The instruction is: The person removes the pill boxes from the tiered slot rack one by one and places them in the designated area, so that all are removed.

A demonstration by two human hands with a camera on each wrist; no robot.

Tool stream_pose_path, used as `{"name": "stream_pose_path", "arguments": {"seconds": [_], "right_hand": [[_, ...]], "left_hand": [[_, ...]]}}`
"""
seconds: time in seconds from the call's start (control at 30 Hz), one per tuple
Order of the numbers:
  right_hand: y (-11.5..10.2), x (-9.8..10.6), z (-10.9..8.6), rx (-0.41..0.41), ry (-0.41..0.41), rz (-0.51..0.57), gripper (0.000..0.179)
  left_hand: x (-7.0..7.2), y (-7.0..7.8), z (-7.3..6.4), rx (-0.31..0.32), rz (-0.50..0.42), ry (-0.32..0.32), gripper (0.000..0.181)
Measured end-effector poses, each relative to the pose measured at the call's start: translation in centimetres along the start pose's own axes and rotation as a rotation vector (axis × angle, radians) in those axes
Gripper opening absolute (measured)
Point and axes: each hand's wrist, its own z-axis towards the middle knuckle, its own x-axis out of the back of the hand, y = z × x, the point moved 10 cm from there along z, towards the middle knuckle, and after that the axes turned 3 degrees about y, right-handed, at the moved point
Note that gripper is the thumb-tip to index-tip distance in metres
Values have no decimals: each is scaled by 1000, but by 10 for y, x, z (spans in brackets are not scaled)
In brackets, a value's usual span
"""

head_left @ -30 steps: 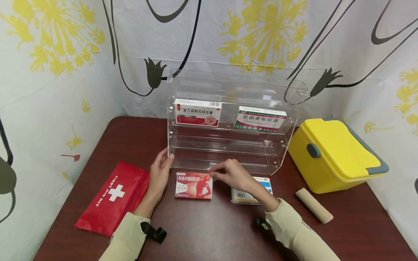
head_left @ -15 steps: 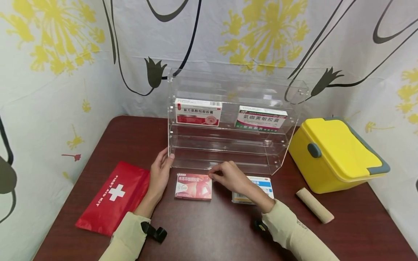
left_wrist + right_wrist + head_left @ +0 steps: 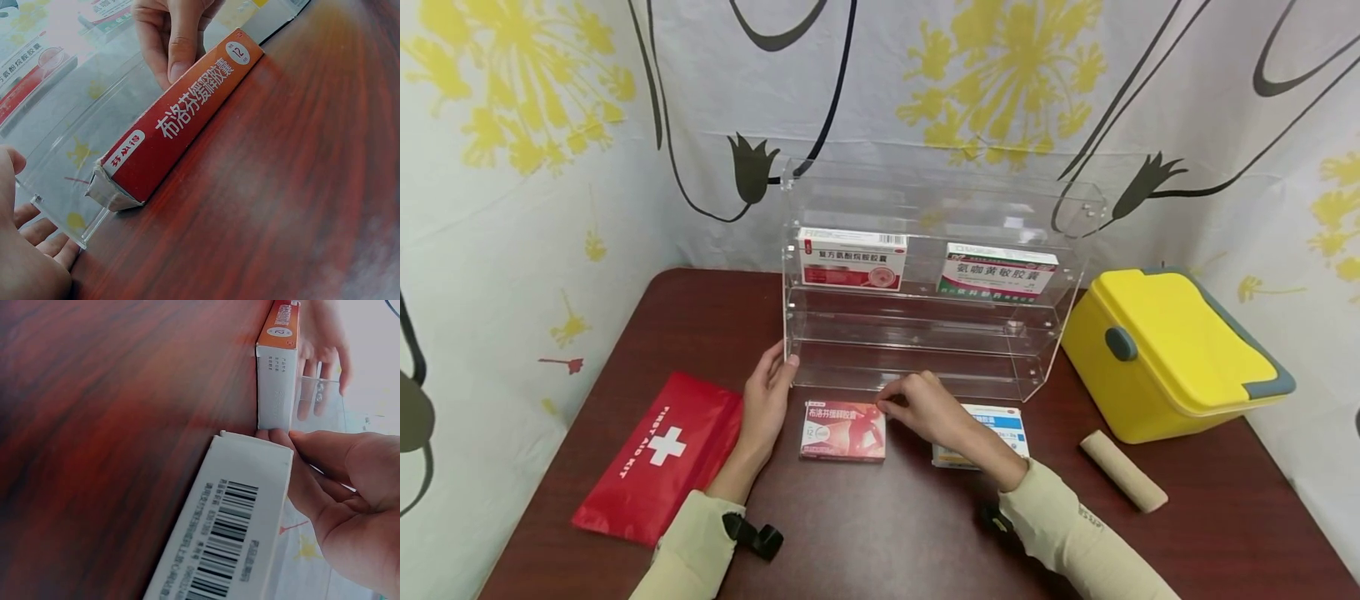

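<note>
A red and white medicine box lies on the table in front of a clear acrylic display rack. My right hand pinches its far right corner between thumb and fingers. The left wrist view shows the box's orange-red long side, with the right hand behind it. My left hand holds the rack's left side panel, thumb on the near side and fingers beyond. A blue, white and yellow medicine box lies partly under my right forearm; its barcode end shows in the right wrist view.
Two medicine boxes, one red and white and one green and white, stand on the rack's upper tier. A red first aid pouch lies left. At right are a yellow lidded box and a beige roll.
The red and white medicine box has shifted slightly toward me. My right hand has moved slightly left, still at its corner; my left hand stays on the rack.
</note>
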Motion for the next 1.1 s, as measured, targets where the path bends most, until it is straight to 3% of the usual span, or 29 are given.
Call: {"name": "stream_pose_path", "arguments": {"seconds": [0.33,0.63,0.8,0.97,1.1], "right_hand": [[-4,2,1,13,-7,-32,7],[-3,3,-3,-1,2,2,7],[-3,2,-5,-8,9,22,10],[-5,4,-9,19,32,30,12],[-9,15,-17,54,77,42,13]], "left_hand": [[0,1,1,11,2,4,47],[3,-28,10,-6,-12,7,49],[4,-28,9,-37,-13,13,48],[4,-28,8,-13,-27,11,48],[1,-15,4,-3,-36,-4,48]]}}
